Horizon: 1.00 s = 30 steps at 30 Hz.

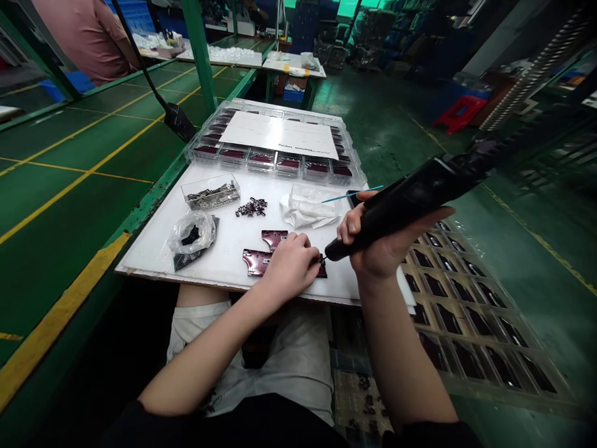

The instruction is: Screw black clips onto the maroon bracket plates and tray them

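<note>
In my right hand [382, 249] is a black power screwdriver [410, 198], held at a slant with its tip down at the right end of a dark red part [255, 262]. My left hand [293, 261] rests over that part, fingers bent together near the tip; what they pinch is hidden. A second dark red part [273, 239] lies just behind. Farther back on the white board [153, 249] are a pile of small dark pieces [252, 207], a clear box of metal pieces [212, 194] and a plastic bag with black bits [192, 234].
Stacked clear trays [261, 163] with a white sheet [280, 134] stand at the back. White wrapping [310, 206] lies right of centre. Trays of dark parts [466, 311] sit low at the right. A green conveyor [93, 143] runs along the left, with a person [88, 37] beyond.
</note>
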Each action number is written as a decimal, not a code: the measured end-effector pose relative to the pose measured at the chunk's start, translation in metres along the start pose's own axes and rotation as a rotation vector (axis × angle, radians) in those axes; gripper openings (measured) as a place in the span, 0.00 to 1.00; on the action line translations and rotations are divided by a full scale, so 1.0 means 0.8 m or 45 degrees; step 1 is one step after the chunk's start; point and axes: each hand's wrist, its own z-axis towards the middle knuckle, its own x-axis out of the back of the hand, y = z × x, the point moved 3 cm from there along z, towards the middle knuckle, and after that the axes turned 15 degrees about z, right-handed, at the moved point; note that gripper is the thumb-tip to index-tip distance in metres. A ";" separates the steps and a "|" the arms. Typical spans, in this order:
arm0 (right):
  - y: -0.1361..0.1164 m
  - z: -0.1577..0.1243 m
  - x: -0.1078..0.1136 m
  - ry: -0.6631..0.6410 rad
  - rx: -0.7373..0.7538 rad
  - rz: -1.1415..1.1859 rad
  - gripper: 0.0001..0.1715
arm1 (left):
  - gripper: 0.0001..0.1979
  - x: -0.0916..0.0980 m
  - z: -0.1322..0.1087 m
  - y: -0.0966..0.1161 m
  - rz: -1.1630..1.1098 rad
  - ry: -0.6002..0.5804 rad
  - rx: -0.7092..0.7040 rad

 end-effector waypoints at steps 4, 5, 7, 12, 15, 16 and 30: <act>0.000 -0.002 0.000 0.012 -0.007 -0.006 0.47 | 0.08 -0.002 0.003 0.000 -0.073 -0.012 0.040; 0.001 -0.002 0.000 0.014 -0.014 0.001 0.47 | 0.08 -0.002 0.003 -0.001 -0.083 -0.010 0.048; 0.003 -0.002 0.000 0.019 -0.028 0.015 0.48 | 0.08 -0.004 0.004 0.000 -0.092 -0.007 0.057; 0.009 0.002 0.005 -0.056 -0.104 0.052 0.47 | 0.07 -0.005 0.006 0.001 -0.112 -0.031 0.090; 0.014 0.003 0.010 -0.163 -0.173 0.111 0.46 | 0.07 -0.005 0.007 0.003 -0.091 -0.053 0.106; 0.014 0.004 0.012 -0.202 -0.182 0.133 0.46 | 0.07 -0.005 0.007 0.003 -0.076 -0.058 0.106; 0.021 0.014 0.009 -0.393 -0.360 0.267 0.49 | 0.06 -0.003 0.009 0.000 0.033 -0.057 0.092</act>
